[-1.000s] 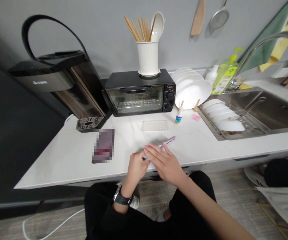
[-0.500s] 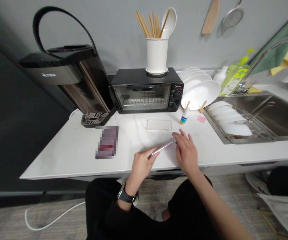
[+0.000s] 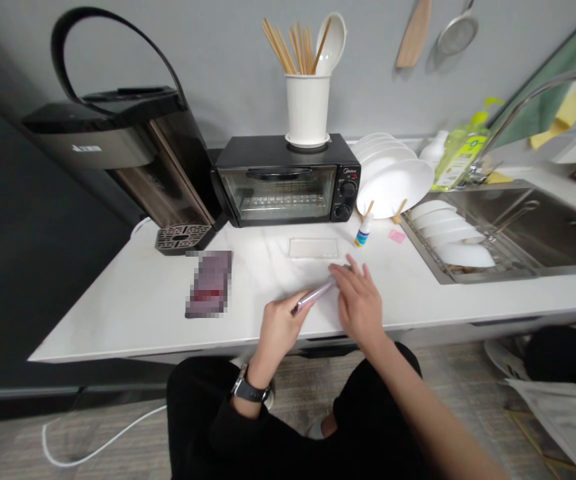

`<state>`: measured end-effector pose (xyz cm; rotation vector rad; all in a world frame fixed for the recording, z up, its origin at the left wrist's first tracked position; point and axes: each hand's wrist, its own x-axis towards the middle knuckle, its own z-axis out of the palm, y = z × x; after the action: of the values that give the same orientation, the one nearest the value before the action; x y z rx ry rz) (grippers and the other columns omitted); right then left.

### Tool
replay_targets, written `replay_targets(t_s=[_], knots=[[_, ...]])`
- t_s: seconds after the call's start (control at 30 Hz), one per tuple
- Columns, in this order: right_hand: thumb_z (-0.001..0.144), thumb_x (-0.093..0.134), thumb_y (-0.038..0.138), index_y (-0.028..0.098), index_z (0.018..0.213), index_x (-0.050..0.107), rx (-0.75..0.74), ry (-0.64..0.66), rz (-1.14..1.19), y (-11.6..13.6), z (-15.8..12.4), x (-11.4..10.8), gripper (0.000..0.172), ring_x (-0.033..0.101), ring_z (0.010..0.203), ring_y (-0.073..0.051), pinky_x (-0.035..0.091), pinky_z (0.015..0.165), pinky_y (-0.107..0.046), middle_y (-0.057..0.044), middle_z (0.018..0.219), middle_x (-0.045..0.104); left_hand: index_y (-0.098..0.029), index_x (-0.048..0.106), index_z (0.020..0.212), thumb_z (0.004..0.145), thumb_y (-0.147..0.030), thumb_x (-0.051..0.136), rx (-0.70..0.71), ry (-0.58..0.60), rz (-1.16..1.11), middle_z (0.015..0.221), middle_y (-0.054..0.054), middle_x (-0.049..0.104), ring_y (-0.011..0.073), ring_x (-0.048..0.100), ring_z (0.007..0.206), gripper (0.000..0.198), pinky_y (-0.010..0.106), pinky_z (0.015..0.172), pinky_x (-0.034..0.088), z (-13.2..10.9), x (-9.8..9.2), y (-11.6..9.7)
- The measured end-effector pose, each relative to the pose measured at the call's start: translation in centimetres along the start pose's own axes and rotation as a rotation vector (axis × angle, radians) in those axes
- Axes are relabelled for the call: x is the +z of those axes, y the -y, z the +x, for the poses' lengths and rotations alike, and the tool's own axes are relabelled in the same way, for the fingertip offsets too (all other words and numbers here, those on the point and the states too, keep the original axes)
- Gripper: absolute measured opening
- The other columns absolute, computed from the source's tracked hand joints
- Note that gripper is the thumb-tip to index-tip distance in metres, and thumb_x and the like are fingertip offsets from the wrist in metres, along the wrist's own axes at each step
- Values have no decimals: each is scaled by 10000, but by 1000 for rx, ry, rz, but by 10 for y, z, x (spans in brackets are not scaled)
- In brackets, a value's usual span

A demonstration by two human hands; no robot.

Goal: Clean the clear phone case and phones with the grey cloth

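My left hand (image 3: pixel 281 327) grips the lower left end of a thin smartphone (image 3: pixel 313 298) with a pale purple edge, tilted and seen nearly edge-on. At its far upper end is my right hand (image 3: pixel 361 303), fingers extended over the phone and two fingertips pointing up; its thumb is partly hidden. Beyond both hands, a clear flat rectangular case (image 3: pixel 314 249) lies on the white counter (image 3: pixel 253 283). A small white bottle (image 3: pixel 363 231) with a blue and yellow label stands right of the case. To the left lies a flat purplish item (image 3: pixel 211 283), blurred by pixelation.
A black toaster oven (image 3: pixel 281 193) stands at the back, bearing a white chopstick holder (image 3: pixel 308 110). Left of it is a tall water dispenser (image 3: pixel 168 180). Racked plates (image 3: pixel 395 190), a pink note (image 3: pixel 397 236) and a sink (image 3: pixel 558 227) with bowls (image 3: pixel 461 243) are to the right.
The whole view has shifted slightly, moving the scene left. My right hand has come a little closer to my left, covering more of the phone's far end. My left hand keeps its grip.
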<state>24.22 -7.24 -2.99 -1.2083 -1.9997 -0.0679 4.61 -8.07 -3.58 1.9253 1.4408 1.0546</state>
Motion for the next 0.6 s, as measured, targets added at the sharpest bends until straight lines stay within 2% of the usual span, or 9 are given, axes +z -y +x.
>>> replay_targets(t_s=[0.07, 0.13, 0.23, 0.3, 0.37, 0.43, 0.47, 0.5, 0.6], knots=[[928, 388, 58, 138, 1535, 491, -178, 124, 72, 15, -4, 6, 621, 384, 1554, -269, 335, 1267, -539, -125, 1515, 612, -161, 825, 899, 953, -230, 613, 1, -8, 31, 794, 53, 814, 179, 712, 645, 229, 250, 691, 552, 0, 0, 3], [913, 392, 47, 131, 1572, 439, -230, 187, 89, 21, -5, 9, 667, 380, 1556, -249, 306, 1285, -523, -128, 1562, 567, -151, 814, 836, 943, -216, 606, 2, -11, 38, 721, 47, 790, 168, 678, 590, 243, 248, 659, 538, 0, 0, 5], [885, 374, 6, 164, 1530, 495, -12, 41, 40, 11, -2, 7, 675, 368, 1562, -277, 266, 1277, -620, -114, 1525, 604, -190, 809, 1123, 973, -292, 632, -5, 3, -17, 976, 44, 834, 174, 741, 754, 254, 244, 767, 556, 0, 0, 4], [887, 370, -2, 164, 1499, 528, 72, -18, 13, 7, -1, 6, 653, 316, 1585, -297, 249, 1271, -656, -109, 1512, 616, -207, 783, 1207, 980, -322, 638, -9, 7, -34, 1063, 42, 829, 173, 749, 815, 293, 236, 804, 553, 1, 0, 4], [897, 380, 11, 133, 1517, 505, -46, 56, 42, 13, -1, 7, 644, 295, 1594, -281, 263, 1284, -605, -118, 1534, 596, -169, 816, 1045, 971, -291, 625, -13, 1, 6, 906, 45, 826, 164, 715, 709, 238, 230, 735, 543, 1, 0, 4], [898, 390, 22, 102, 1555, 452, -204, 169, 90, 19, -3, 9, 664, 328, 1581, -249, 298, 1289, -529, -134, 1571, 556, -143, 806, 853, 953, -253, 613, -18, -4, 53, 722, 39, 779, 155, 655, 597, 243, 228, 658, 520, 1, -1, 5], [895, 389, 20, 98, 1567, 434, -224, 198, 94, 20, -2, 9, 678, 349, 1571, -244, 307, 1287, -518, -139, 1584, 540, -144, 803, 835, 951, -250, 612, -18, -4, 60, 698, 36, 768, 154, 646, 585, 248, 228, 650, 516, 1, -1, 6], [891, 382, 11, 113, 1568, 437, -196, 189, 80, 18, -2, 9, 687, 371, 1561, -247, 305, 1285, -538, -137, 1576, 549, -150, 811, 883, 956, -262, 615, -16, -1, 50, 732, 36, 781, 156, 661, 606, 237, 229, 667, 523, 1, 0, 6], [890, 352, -17, 151, 1531, 501, 73, 27, -25, 5, 3, 8, 678, 385, 1553, -296, 326, 1250, -635, -145, 1507, 612, -202, 791, 1171, 981, -333, 631, -10, 7, -6, 964, 34, 827, 166, 731, 754, 280, 231, 761, 544, 1, 1, 6]])
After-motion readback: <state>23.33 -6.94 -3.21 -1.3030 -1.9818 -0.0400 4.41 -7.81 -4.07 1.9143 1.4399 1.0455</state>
